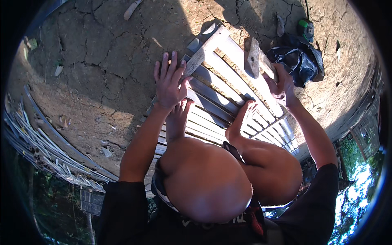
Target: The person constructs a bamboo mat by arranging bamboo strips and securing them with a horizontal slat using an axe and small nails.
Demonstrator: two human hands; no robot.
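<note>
My left hand (170,83) lies with fingers spread at the left end of a wooden crosspiece (203,52) that runs over a row of long flat slats (218,96). In my right hand (282,86), at the slats' right side, is a rough mallet-like piece of wood (252,58), my fingers curled round its lower right part. Its thick block end stands over the slats. My bare feet (243,118) press on the slatted panel, one near my left hand and the other further right.
A crumpled black plastic bag (296,59) lies on the cracked earth right of the panel, beside a green and dark tool (305,29). Long thin strips (53,143) are heaped at the left. A wood scrap (131,10) lies at the far side.
</note>
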